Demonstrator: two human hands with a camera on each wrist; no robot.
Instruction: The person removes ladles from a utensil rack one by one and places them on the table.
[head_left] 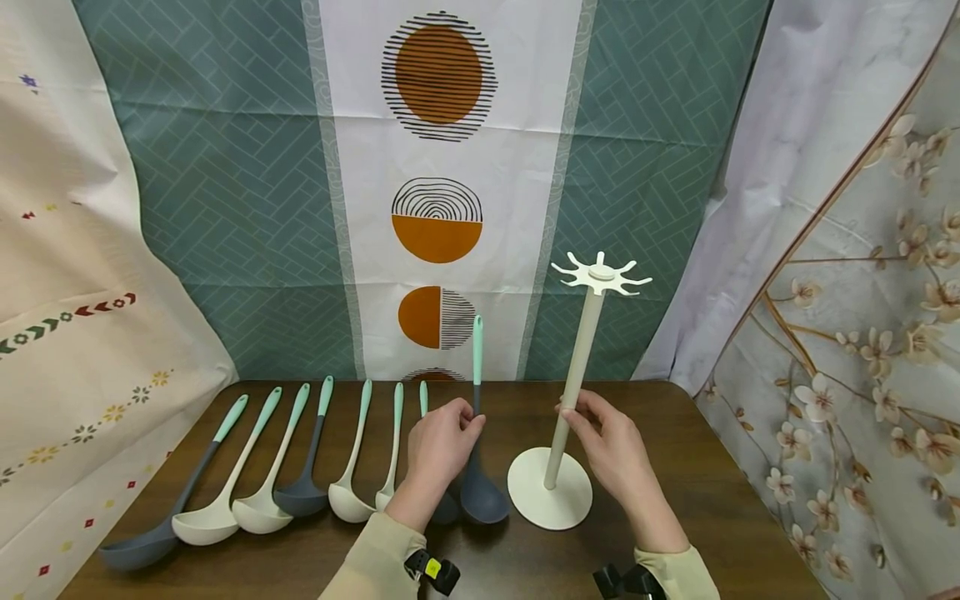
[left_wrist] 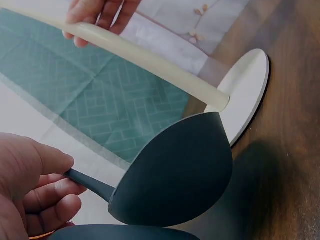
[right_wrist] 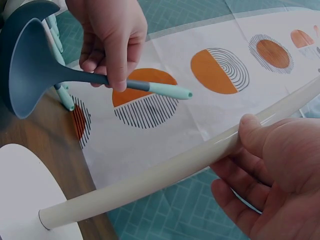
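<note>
My left hand (head_left: 441,442) pinches the shank of a dark grey-blue ladle (head_left: 483,498) with a mint handle end. The ladle stands upright, its bowl down and close beside the rack's round base; the left wrist view shows the bowl (left_wrist: 175,170) large, with a shadow on the table. With thumb and fingers, my right hand (head_left: 611,442) grips the pole of a cream utensil rack (head_left: 582,346). Bare hooks (head_left: 602,275) spread around its top. In the right wrist view the mint handle end (right_wrist: 170,91) sticks out past my left fingers.
Several more ladles lie in a row on the brown table (head_left: 645,575), left of my left hand. Among them are a dark ladle (head_left: 142,546) at the far left and a cream ladle (head_left: 206,525). A patterned cloth (head_left: 225,208) hangs behind the table.
</note>
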